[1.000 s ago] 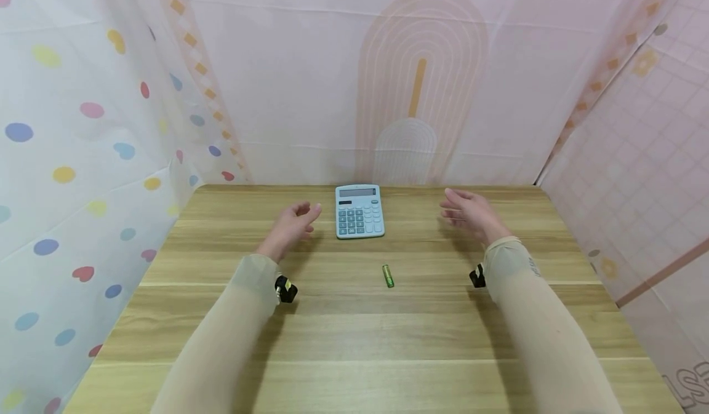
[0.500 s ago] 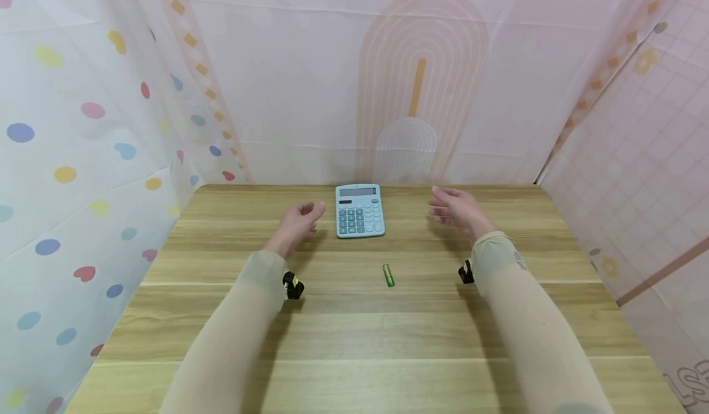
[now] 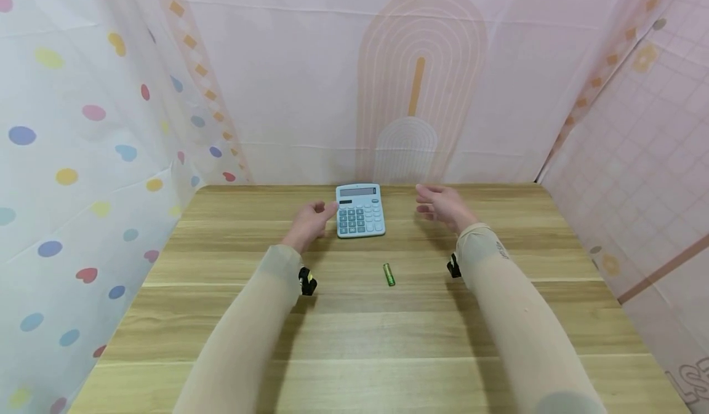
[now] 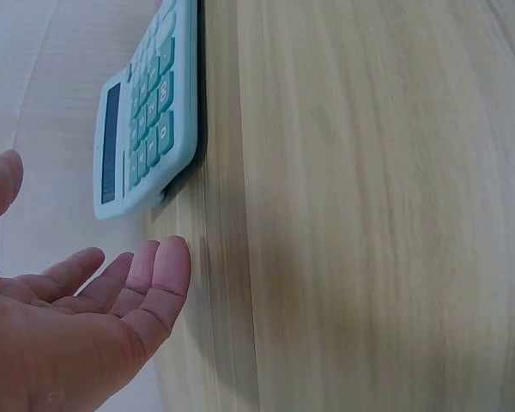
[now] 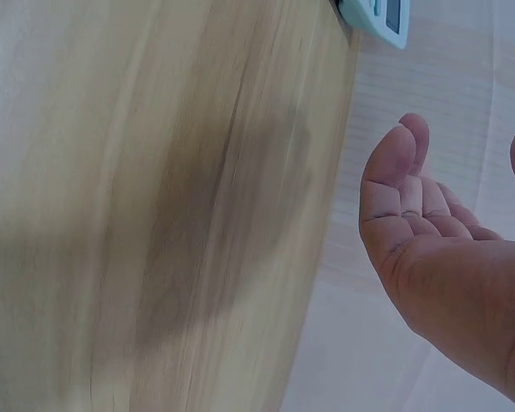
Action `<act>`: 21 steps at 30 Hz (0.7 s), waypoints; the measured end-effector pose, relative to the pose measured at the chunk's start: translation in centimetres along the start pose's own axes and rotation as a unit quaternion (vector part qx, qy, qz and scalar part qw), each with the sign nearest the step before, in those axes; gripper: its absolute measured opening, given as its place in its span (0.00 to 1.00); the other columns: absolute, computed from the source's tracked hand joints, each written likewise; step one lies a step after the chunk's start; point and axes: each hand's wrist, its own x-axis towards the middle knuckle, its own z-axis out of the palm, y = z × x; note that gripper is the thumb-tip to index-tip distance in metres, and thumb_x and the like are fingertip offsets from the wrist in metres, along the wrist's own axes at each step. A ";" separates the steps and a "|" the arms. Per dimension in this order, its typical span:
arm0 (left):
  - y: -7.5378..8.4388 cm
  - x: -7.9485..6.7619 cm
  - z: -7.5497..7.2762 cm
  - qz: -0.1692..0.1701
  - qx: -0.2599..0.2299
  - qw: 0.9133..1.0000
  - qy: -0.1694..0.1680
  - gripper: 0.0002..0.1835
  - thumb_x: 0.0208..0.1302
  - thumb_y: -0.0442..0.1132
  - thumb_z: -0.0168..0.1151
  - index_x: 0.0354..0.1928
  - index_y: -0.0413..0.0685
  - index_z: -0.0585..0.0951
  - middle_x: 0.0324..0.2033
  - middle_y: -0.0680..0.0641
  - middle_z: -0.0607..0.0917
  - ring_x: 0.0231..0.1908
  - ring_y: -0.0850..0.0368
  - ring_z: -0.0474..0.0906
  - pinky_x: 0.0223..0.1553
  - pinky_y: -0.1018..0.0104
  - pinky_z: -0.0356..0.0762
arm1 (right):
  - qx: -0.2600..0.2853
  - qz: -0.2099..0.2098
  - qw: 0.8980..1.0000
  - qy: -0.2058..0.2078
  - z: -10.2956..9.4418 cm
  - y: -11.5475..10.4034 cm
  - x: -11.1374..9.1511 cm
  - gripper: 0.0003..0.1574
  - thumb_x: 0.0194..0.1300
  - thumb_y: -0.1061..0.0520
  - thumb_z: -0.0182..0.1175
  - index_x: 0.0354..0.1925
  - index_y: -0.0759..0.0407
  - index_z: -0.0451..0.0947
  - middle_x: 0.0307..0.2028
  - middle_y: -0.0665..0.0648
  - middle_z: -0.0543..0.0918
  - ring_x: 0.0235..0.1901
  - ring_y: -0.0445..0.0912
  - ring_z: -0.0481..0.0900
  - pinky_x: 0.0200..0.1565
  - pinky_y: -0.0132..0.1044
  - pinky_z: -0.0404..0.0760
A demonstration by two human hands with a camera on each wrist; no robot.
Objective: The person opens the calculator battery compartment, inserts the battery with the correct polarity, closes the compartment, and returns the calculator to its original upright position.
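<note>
A light blue calculator [image 3: 360,211] with darker number keys lies face up near the back edge of the table. Just left of it is my left hand [image 3: 311,223], thumb tip at the calculator's left edge in the head view. The left wrist view has that hand [image 4: 94,326] with relaxed fingers and nothing in them, a gap showing between fingertips and calculator [image 4: 146,112]. My right hand [image 3: 443,207] hovers right of the calculator, farther off, fingers loosely bent and holding nothing. Its shadow falls on the wood in the right wrist view. A green battery [image 3: 389,274] lies in front of the calculator.
The wooden table [image 3: 365,340] reaches back to a pale curtain [image 3: 299,94] with an arch print. A polka-dot curtain [image 3: 83,186] hangs along the left side and a pink grid-patterned one [image 3: 653,174] along the right. Both wrists carry small black cameras.
My left hand has moved right to the calculator's left edge. My right hand has moved left toward the calculator. The calculator and battery lie where they were.
</note>
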 end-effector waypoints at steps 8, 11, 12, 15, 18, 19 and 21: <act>0.2 0.2 0.6 -0.004 0.019 1.000 -0.001 0.46 0.78 0.64 0.58 0.84 0.43 0.57 0.83 0.41 0.62 0.76 0.40 0.69 0.76 0.46 0.71 | -0.026 0.006 1.000 -0.014 1.5 0.5 0.8 0.43 0.84 0.44 0.54 0.83 0.64 0.56 0.79 0.69 0.67 0.72 0.63 0.73 0.75 0.53 0.73; 0.3 0.0 0.8 -0.006 0.021 1.000 -0.004 0.46 0.78 0.63 0.58 0.84 0.43 0.57 0.83 0.40 0.62 0.74 0.39 0.71 0.77 0.46 0.68 | -0.037 0.006 0.999 -0.016 2.2 0.7 1.1 0.41 0.85 0.45 0.54 0.82 0.65 0.57 0.77 0.70 0.69 0.71 0.63 0.74 0.74 0.53 0.75; 0.3 0.0 0.9 -0.007 0.020 1.000 -0.004 0.46 0.79 0.63 0.58 0.84 0.42 0.57 0.83 0.40 0.62 0.74 0.39 0.71 0.78 0.46 0.68 | -0.039 0.005 0.999 -0.017 2.5 0.8 1.2 0.41 0.85 0.45 0.54 0.82 0.65 0.57 0.77 0.70 0.69 0.71 0.64 0.75 0.74 0.53 0.75; 0.3 0.0 1.1 -0.013 0.006 1.000 -0.007 0.46 0.79 0.62 0.58 0.84 0.41 0.56 0.83 0.39 0.61 0.75 0.38 0.71 0.77 0.47 0.69 | -0.057 0.005 0.998 -0.019 3.3 1.0 1.4 0.40 0.85 0.45 0.54 0.81 0.65 0.59 0.76 0.71 0.71 0.69 0.63 0.77 0.72 0.52 0.77; 0.2 0.1 1.2 -0.016 -0.017 1.000 -0.009 0.46 0.79 0.61 0.58 0.84 0.39 0.56 0.83 0.37 0.61 0.75 0.37 0.71 0.75 0.48 0.72 | -0.082 0.007 0.996 -0.019 4.1 1.3 1.4 0.39 0.84 0.44 0.55 0.80 0.64 0.63 0.74 0.69 0.75 0.68 0.61 0.79 0.69 0.51 0.79; 0.1 0.2 1.3 -0.017 -0.024 1.000 -0.010 0.46 0.79 0.60 0.58 0.84 0.39 0.57 0.82 0.36 0.61 0.75 0.37 0.71 0.74 0.48 0.74 | -0.092 0.009 0.996 -0.018 4.3 1.4 1.4 0.39 0.84 0.43 0.55 0.80 0.63 0.64 0.73 0.68 0.76 0.67 0.60 0.80 0.69 0.50 0.80; 0.1 0.3 1.4 -0.019 -0.035 0.999 -0.013 0.45 0.79 0.60 0.59 0.83 0.37 0.57 0.82 0.34 0.62 0.75 0.37 0.71 0.73 0.50 0.75 | -0.108 0.013 0.994 -0.019 4.7 1.6 1.3 0.38 0.84 0.43 0.55 0.79 0.61 0.65 0.72 0.66 0.77 0.66 0.57 0.81 0.67 0.47 0.81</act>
